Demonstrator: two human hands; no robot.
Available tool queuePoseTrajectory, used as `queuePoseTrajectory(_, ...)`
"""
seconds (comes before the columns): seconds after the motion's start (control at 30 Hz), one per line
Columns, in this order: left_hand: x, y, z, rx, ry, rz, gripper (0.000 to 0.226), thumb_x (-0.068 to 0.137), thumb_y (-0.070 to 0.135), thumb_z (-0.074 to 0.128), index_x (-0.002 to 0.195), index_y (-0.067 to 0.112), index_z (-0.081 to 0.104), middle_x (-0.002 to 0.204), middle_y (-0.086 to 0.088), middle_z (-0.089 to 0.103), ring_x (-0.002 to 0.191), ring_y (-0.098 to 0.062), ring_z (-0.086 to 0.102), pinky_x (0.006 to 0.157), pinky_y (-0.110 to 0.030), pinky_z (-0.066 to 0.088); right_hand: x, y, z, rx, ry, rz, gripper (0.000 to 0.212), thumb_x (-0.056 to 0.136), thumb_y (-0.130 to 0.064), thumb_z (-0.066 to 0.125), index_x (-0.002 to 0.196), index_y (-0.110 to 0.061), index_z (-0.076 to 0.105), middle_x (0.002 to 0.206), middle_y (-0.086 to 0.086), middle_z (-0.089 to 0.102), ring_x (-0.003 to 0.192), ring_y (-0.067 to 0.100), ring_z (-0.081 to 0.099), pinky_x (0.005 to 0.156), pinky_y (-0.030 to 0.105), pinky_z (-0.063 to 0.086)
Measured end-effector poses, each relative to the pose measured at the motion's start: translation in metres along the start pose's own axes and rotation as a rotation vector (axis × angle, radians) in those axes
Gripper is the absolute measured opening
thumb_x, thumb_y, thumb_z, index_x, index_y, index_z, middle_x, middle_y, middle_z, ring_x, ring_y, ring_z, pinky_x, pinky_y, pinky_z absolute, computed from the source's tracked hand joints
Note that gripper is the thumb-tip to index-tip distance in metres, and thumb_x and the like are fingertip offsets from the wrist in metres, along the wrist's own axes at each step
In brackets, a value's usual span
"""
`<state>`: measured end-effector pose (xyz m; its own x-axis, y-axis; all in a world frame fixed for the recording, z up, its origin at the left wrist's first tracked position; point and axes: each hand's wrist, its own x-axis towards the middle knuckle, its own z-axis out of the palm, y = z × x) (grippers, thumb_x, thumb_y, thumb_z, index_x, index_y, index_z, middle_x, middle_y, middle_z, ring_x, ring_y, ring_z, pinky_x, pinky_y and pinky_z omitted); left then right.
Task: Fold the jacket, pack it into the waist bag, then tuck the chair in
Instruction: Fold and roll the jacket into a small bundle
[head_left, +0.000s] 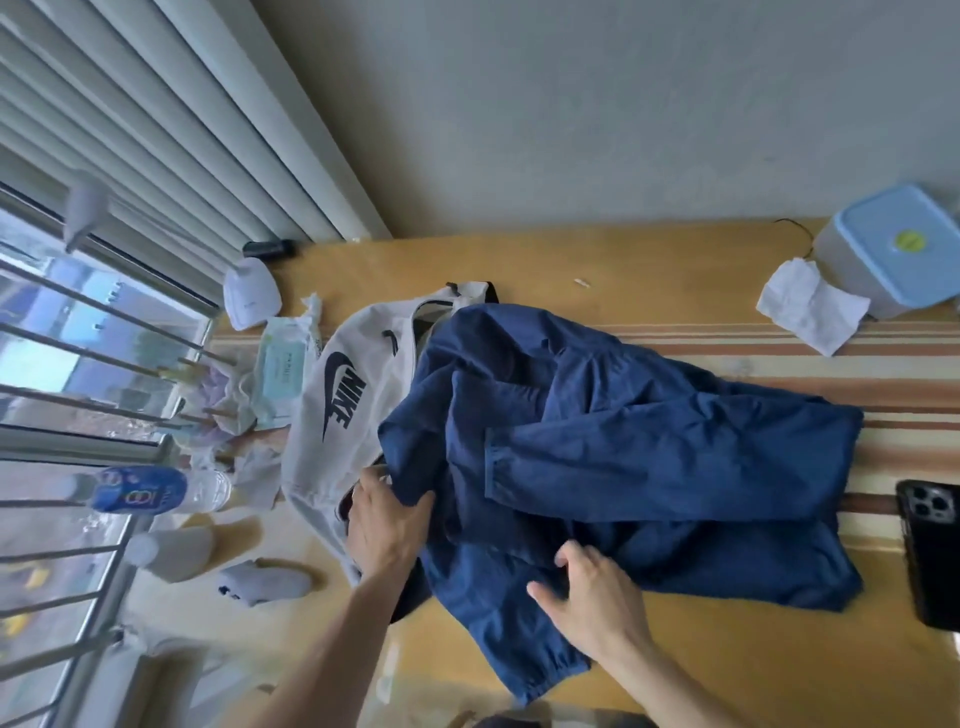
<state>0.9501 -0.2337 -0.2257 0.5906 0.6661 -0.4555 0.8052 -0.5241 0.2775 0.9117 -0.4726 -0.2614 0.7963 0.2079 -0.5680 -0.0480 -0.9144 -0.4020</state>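
Jacket (649, 441) half-folded, rumpled on desk (727, 665), overlapping bag (343, 410). Left hand (387, 525) grip pinching jacket edge; right hand (592, 597) spread flat on it. Packing, chair left.

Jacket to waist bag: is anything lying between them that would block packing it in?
Nothing visible does. The blue jacket already overlaps the grey waist bag, its top edge lying at the bag's open zipper. Left hand rests where the two meet; right hand presses on the jacket.
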Motion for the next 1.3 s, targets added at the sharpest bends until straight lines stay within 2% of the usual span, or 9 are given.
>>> queuePoseTrajectory(0.13,0.000,-0.010,-0.001,-0.019,-0.042,0.062,0.046,0.080,0.033,0.073,0.122,0.023,0.054,0.117,0.003,0.072,0.104,-0.025,0.070,0.079,-0.034,0.051,-0.006,-0.025,0.018,-0.003,0.279,-0.092,0.039,0.082,-0.045,0.077,0.108,-0.022,0.061,0.102,-0.002,0.063,0.089,0.022,0.064,0.070,0.032,0.056)
queuePoseTrajectory(0.27,-0.002,-0.016,-0.012,-0.303,-0.097,0.024,0.014,0.094,0.014,0.056,0.105,0.022,0.058,0.096,0.002,0.073,0.054,-0.018,0.075,0.064,-0.036,0.061,0.022,-0.027,-0.001,-0.061,0.486,-0.213,0.042,0.098,-0.033,0.058,0.138,-0.020,0.060,0.144,0.014,0.056,0.125,0.035,0.056,0.094,0.046,0.056)
queuePoseTrajectory(0.4,-0.013,0.003,-0.062,-0.431,0.204,0.071,0.021,0.093,0.003,0.046,0.100,0.022,0.051,0.094,-0.006,0.068,0.085,-0.033,0.064,0.066,-0.034,0.044,0.054,-0.006,-0.027,-0.191,0.086,-0.009,0.052,0.105,-0.050,0.032,0.151,-0.030,0.046,0.166,0.007,0.033,0.148,0.032,0.032,0.108,0.047,0.047)
queuePoseTrajectory(0.57,-0.008,0.038,-0.127,-0.220,0.638,0.640,0.027,0.082,-0.013,0.050,0.098,0.006,0.062,0.142,-0.012,0.058,0.124,-0.029,0.056,0.088,-0.023,0.038,0.062,0.000,-0.045,-0.148,-0.111,-0.022,0.052,0.105,-0.051,0.033,0.153,-0.030,0.042,0.169,0.002,0.018,0.152,0.029,0.018,0.118,0.044,0.035)
queuePoseTrajectory(0.77,-0.029,0.095,-0.125,-0.024,0.071,1.299,0.043,0.104,0.025,0.052,0.146,0.036,0.053,0.161,0.014,0.037,0.145,0.001,0.033,0.120,-0.020,0.028,0.042,-0.009,-0.110,0.952,0.089,0.117,0.031,0.104,-0.044,0.049,0.123,-0.030,0.069,0.139,-0.002,0.064,0.136,0.021,0.055,0.115,0.041,0.041)
queuePoseTrajectory(0.9,-0.052,0.114,-0.029,0.491,-0.145,2.045,0.018,0.097,0.012,0.064,0.094,0.012,0.082,0.151,-0.007,0.057,0.150,-0.026,0.039,0.128,-0.036,0.018,0.018,0.032,-0.149,1.968,0.146,0.259,0.064,0.094,-0.069,0.050,0.116,-0.017,0.080,0.129,0.013,0.074,0.126,0.031,0.064,0.115,0.050,0.040)
queuePoseTrajectory(1.07,-0.079,0.081,0.019,0.411,-0.573,1.717,0.044,0.072,0.000,0.043,0.099,0.012,0.076,0.114,-0.006,0.073,0.102,-0.030,0.065,0.099,-0.044,0.048,-0.007,0.103,-0.134,2.244,0.393,0.436,0.074,0.085,-0.078,0.051,0.132,-0.022,0.067,0.128,0.015,0.073,0.123,0.038,0.065,0.099,0.053,0.050)
queuePoseTrajectory(1.17,-0.054,0.067,0.022,0.144,-0.221,1.424,0.041,0.076,0.006,0.043,0.104,0.015,0.071,0.115,-0.005,0.066,0.106,-0.030,0.062,0.094,-0.044,0.049,-0.019,0.136,-0.134,2.123,0.388,0.520,0.086,0.075,-0.079,0.065,0.138,-0.020,0.061,0.131,0.017,0.071,0.123,0.039,0.064,0.110,0.056,0.045)
queuePoseTrajectory(1.3,-0.004,0.084,0.030,0.424,0.038,1.104,0.042,0.102,0.019,0.050,0.142,0.028,0.055,0.164,-0.012,0.036,0.153,-0.038,0.027,0.121,-0.054,0.029,-0.013,0.152,-0.130,1.472,0.335,0.558,0.047,0.078,-0.038,0.085,0.120,-0.020,0.074,0.121,0.009,0.077,0.110,0.029,0.073,0.103,0.052,0.054)
